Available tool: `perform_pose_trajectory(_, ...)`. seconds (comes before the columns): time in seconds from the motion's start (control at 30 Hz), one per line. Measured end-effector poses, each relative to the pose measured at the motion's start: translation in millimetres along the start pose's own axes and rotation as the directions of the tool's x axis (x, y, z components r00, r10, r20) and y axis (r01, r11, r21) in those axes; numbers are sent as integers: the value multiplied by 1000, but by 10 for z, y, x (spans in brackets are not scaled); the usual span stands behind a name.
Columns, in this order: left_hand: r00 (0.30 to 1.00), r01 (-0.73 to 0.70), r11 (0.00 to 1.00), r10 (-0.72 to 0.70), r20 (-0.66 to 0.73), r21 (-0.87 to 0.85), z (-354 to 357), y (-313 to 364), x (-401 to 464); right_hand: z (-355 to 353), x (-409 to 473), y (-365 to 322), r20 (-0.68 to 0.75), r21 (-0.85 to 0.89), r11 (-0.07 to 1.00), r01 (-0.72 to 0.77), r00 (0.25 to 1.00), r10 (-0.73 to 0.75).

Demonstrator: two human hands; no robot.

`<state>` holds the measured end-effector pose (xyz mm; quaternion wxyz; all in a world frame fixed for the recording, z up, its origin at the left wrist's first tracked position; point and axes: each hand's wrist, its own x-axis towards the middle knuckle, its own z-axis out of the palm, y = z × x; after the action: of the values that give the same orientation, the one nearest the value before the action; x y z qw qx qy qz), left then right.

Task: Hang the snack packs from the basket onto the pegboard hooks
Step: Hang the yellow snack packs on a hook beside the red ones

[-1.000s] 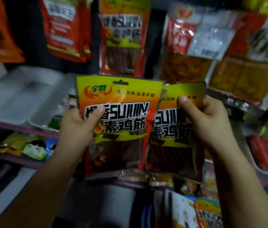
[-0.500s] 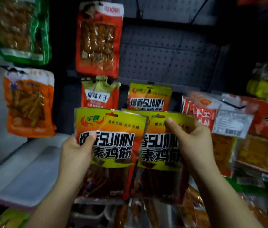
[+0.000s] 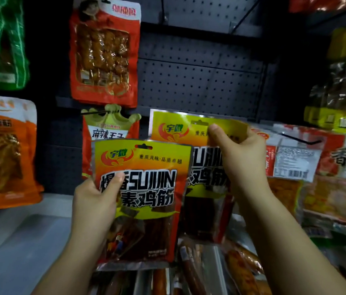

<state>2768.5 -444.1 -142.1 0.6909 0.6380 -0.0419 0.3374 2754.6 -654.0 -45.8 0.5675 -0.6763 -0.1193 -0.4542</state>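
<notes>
Pegboard: the dark pegboard (image 3: 199, 81) fills the middle of the view, and other snack bags already hang on it on all sides.
Hung pack: one yellow-and-red pack of the same kind (image 3: 172, 126) seems to hang at the board behind the raised one; its hook is hidden, so I cannot be sure.
Left pack: the left pack (image 3: 140, 199) is upright, lower and nearer to the camera, and its hang slot at the top is free.
Right pack: the right pack (image 3: 206, 188) is lifted higher, partly behind the left pack, with its top edge close to the hung pack.
Left hand: the left hand (image 3: 95, 201) grips the left pack at its side, thumb on the front.
Right hand: the right hand (image 3: 238, 154) pinches the right pack at the top.
Risk: I think the thumb sits near the slot and may hide it, so the hook tip could miss the slot and push the hung pack off.
</notes>
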Motion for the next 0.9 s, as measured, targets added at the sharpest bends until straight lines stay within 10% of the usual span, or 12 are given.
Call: perform_pose_trajectory(0.9,988,34,997,-23,152,-67,352,-276,430,468,736,870,-59,-188,954,-233,972,226)
